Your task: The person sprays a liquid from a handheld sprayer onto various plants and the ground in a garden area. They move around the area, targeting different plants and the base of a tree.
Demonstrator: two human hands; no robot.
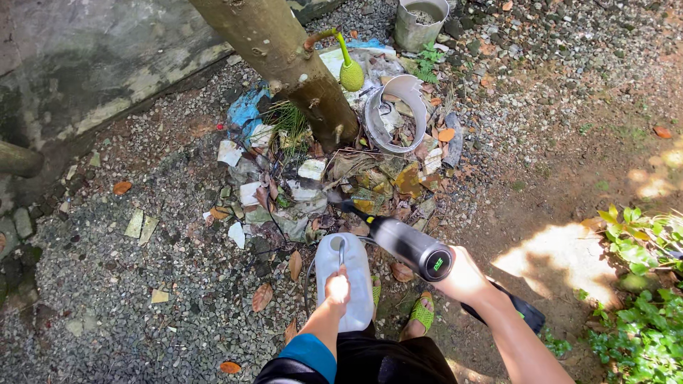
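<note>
1. Ground: grey gravel point(128, 299), loose and uneven, scattered with dry brown leaves. Landmark: the tree trunk point(284, 60), leaning up and left out of frame.
2. At the foot of the trunk lies a litter pile point(313, 185): torn paper scraps, blue plastic, wet leaves. Just right of the trunk base sits a bent grey plastic ring point(398, 114). A small green spiky fruit point(351, 74) hangs from a stalk on the trunk.
3. Beyond the trunk, at the upper edge, stands a grey metal bucket point(420, 25). Left of the trunk runs a stained concrete slab point(92, 64); its edge borders the gravel.
4. Right of the trunk the gravel gives way to bare brown soil point(569, 156) with sun patches, then green plants point(640, 284) at the right edge.
5. Left hand point(337, 290): closed round the top handle of a white plastic jug point(344, 277), which hangs upright below the litter pile, on the near side from the trunk.
6. Right hand point(466, 279): wrapped round the grip of a black spray gun point(409, 245); its nozzle points toward the litter at the trunk base. A small green display glows on its rear end.
7. Feet in green sandals point(421, 314) stand on the gravel beneath the jug.
8. Open room: wide gravel left of the pile; soil to the right.
</note>
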